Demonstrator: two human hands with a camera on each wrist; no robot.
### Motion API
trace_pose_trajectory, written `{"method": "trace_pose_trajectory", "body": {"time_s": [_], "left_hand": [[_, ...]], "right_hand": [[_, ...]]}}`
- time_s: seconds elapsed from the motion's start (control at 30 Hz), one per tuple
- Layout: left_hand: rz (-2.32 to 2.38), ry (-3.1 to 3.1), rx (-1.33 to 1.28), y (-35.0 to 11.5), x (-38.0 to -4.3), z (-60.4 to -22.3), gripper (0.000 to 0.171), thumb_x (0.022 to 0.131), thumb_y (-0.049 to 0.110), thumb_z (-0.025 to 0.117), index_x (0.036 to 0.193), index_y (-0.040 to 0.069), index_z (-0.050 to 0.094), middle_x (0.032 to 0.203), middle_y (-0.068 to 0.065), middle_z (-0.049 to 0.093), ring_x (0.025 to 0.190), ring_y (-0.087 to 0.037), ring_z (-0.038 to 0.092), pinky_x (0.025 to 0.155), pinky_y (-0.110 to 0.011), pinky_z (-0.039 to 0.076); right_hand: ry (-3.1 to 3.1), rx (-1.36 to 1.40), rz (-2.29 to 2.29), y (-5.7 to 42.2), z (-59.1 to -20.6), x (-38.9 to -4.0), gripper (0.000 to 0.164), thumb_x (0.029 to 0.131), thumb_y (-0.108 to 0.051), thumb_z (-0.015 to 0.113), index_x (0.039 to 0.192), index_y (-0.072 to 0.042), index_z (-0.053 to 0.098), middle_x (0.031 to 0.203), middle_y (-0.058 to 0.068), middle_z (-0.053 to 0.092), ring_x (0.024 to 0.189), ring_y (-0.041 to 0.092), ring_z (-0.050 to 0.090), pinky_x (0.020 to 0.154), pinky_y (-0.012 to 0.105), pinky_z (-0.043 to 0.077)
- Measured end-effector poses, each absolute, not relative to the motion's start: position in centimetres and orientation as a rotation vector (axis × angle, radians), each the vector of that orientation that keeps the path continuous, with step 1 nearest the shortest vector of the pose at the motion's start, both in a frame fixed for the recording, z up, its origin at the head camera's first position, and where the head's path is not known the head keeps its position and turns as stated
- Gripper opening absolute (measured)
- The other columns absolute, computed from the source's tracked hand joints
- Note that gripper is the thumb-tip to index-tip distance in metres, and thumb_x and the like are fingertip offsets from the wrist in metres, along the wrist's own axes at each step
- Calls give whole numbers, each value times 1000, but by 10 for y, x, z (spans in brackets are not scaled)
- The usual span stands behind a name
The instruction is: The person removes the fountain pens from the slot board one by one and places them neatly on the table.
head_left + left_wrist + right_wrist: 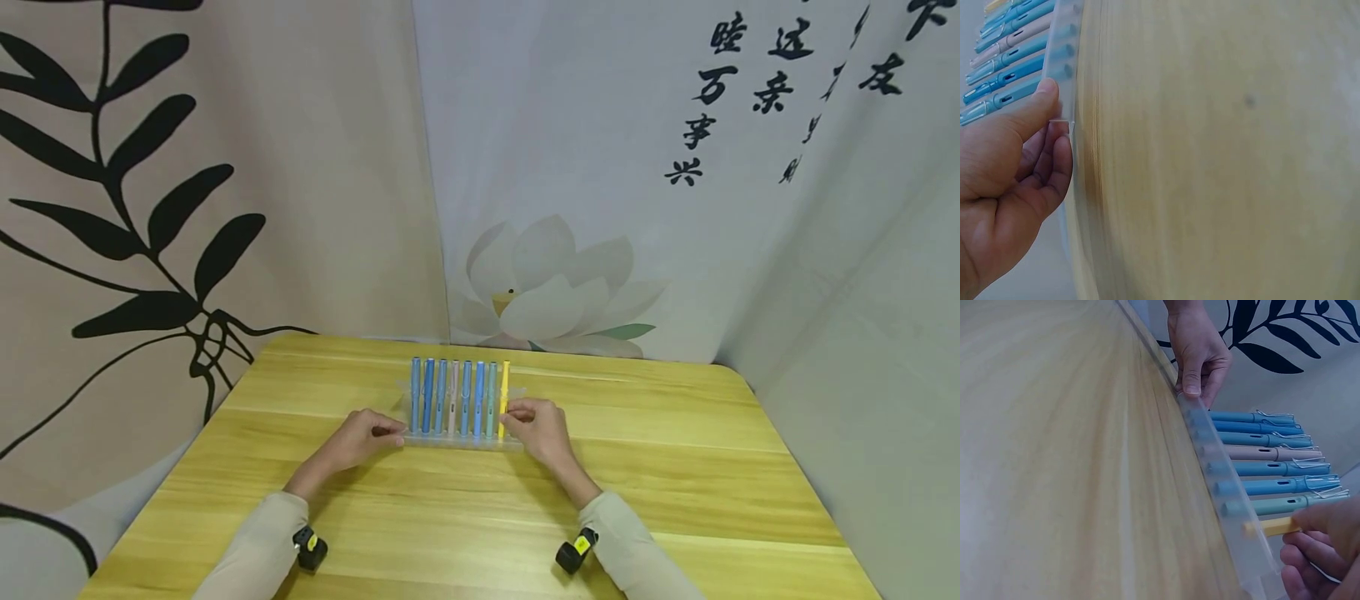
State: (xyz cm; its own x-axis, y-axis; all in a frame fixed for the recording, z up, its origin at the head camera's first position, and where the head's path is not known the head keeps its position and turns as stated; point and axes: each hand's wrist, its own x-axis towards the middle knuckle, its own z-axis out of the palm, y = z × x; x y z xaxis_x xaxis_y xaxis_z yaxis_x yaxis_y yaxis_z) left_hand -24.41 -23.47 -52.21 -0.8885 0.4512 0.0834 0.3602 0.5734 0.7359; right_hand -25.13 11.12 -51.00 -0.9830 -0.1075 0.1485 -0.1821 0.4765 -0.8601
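Note:
A clear plastic pen rack (461,442) stands near the back of the table, with a row of several pens in it. Most are blue pens (428,396); among them are a pinkish pen (453,396) and a greenish pen (491,398). At the right end of the row stands a yellow pen (506,377). My right hand (540,427) pinches this pen between thumb and fingers, its lower end within the rack's front strip. My left hand (1007,165) holds the rack's left end, thumb on the front strip and fingers curled beneath.
The wooden table (450,517) extends towards me and to both sides. Behind it hangs a cloth backdrop (337,208) with printed leaves, a lotus and writing. Small black wrist cameras (310,550) sit at both sleeves.

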Motion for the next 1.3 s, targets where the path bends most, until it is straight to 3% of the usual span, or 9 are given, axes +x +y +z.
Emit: {"method": "trace_pose_trajectory", "body": {"time_s": [0.7, 1.0, 1.3], "left_hand": [[1228, 2671, 690, -233, -243, -519, 25, 98, 14, 70, 118, -1, 75, 117, -15, 74, 103, -27, 71, 82, -34, 59], [1216, 2680, 702, -233, -243, -519, 27, 98, 17, 70, 119, -1, 75, 117, -14, 74, 100, -24, 71, 80, -29, 58], [1207, 2683, 685, -233, -242, -517, 27, 99, 16, 69, 119, 0, 75, 117, -15, 74, 102, -27, 71, 82, -35, 59]], "right_hand": [[-2545, 255, 1494, 122, -485, -247, 16, 90, -17, 80, 104, -8, 79, 92, 2, 78, 84, 16, 72, 77, 36, 59], [-2537, 180, 1500, 136, -477, -239, 16, 89, -18, 82, 102, -10, 80, 91, 1, 77, 84, 18, 73, 75, 35, 60], [-2556, 131, 1481, 155, -477, -230, 19, 90, -22, 81, 104, -10, 79, 94, 1, 77, 87, 19, 73, 76, 36, 60]]}}
